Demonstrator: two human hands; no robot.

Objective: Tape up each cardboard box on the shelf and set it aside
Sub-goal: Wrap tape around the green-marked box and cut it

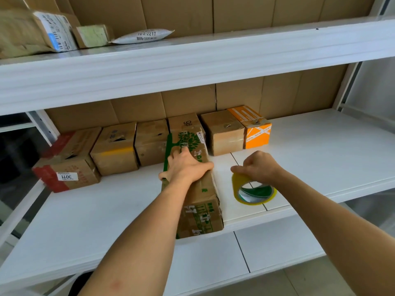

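Note:
A long cardboard box with green print (201, 201) lies on the white middle shelf (96, 210), reaching from the back row to the front edge. My left hand (186, 165) lies across its top, thumb down the left side and fingers over the right edge. My right hand (259, 166) grips the top of a yellowish tape roll (253, 190), which stands tilted on the shelf just right of the box.
Several boxes line the back of the shelf: a red-taped one (68, 161), brown ones (115, 149) (222, 132) and an orange one (253, 127). The upper shelf (192, 58) overhangs and carries parcels (53, 30) and a white mailer (143, 36).

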